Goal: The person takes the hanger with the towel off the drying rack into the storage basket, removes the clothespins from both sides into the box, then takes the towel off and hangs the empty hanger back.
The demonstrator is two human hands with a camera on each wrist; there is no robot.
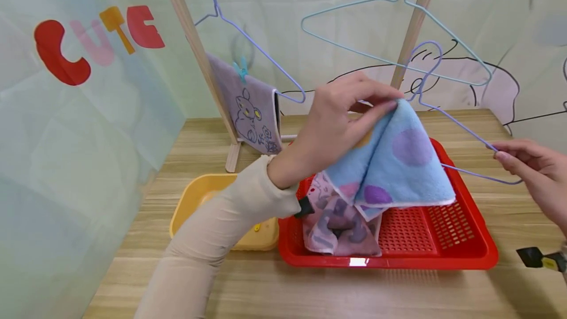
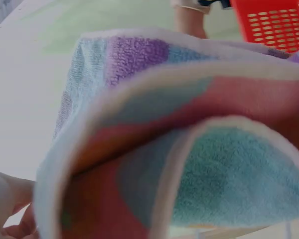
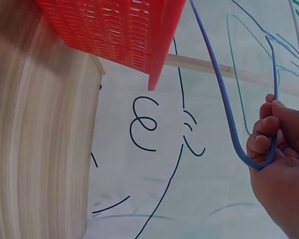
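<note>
My left hand pinches a light blue towel with purple spots by its upper edge, above the red basket. The towel hangs in folds that fill most of the left wrist view. On the right, my right hand grips a purple-blue wire hanger at its right end. That hanger runs past the curled fingers in the right wrist view. Its left part is hidden behind the towel. A pink and grey cloth lies in the basket beneath.
Left of the basket sits a yellow basin, partly behind my left arm. A wooden rack stands at the back, with a grey cloth, a teal clip, another purple hanger and a teal hanger nearby.
</note>
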